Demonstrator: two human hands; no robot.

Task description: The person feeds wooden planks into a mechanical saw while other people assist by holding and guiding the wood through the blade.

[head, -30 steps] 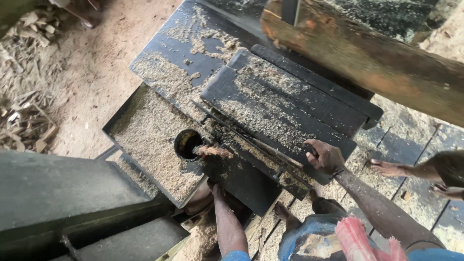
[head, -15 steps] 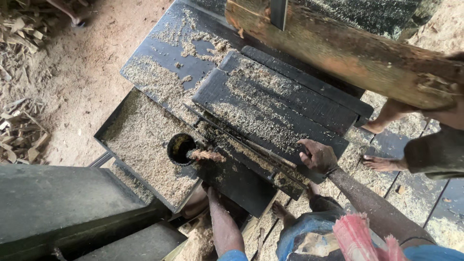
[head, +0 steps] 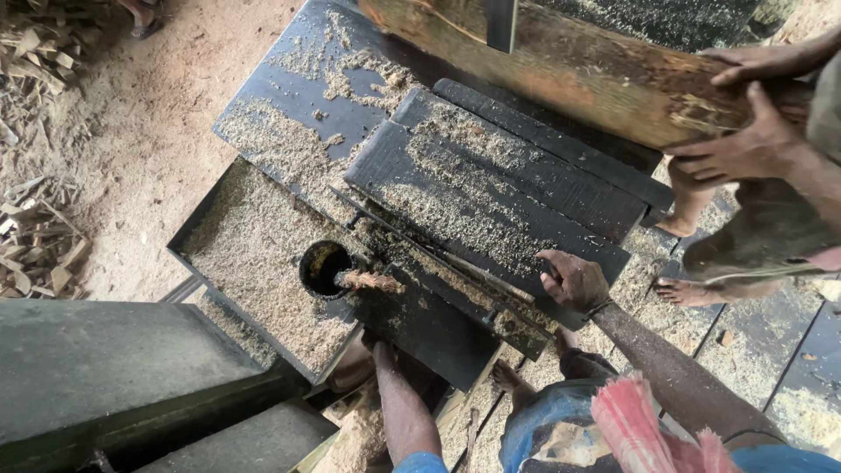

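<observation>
Setting: sawdust-strewn earth floor [head: 149, 149] around a black machine table [head: 289, 70], seen from above.
Right hand: the right hand [head: 574, 280] rests on the near edge of the black sliding plate [head: 491, 188], fingers curled over that edge and pressed against it, thumb on top; it grips the plate's rim and holds nothing loose.
Black sliding plate: slatted, dusted with sawdust, lying slantwise on the machine table; a narrow rail [head: 438, 263] runs along its near side, just left of the right hand.
Left hand: the left hand [head: 368, 346] reaches under the sawdust tray [head: 245, 254], below the sliding plate's near-left corner; its fingers are hidden by the tray's edge, so I cannot tell whether they are spread or closed.
Sawdust tray: shallow black tray, left of the sliding plate and lower, filled with pale sawdust; a round hole [head: 324, 267] sits at its right end, with a short crusted spindle [head: 368, 281] poking across the hole's rim.
Timber beam: a rough reddish beam [head: 561, 74] lies across the far side of the sliding plate; another person's two hands [head: 745, 149] hold its right end.
Other person: bare feet [head: 688, 292] stand on the plank floor [head: 771, 350], right of the sliding plate.
Own body: bare foot [head: 508, 377] and a red-and-white cloth [head: 631, 420] below the sliding plate.
Scrap wood: offcuts [head: 35, 254] piled far left of the tray.
</observation>
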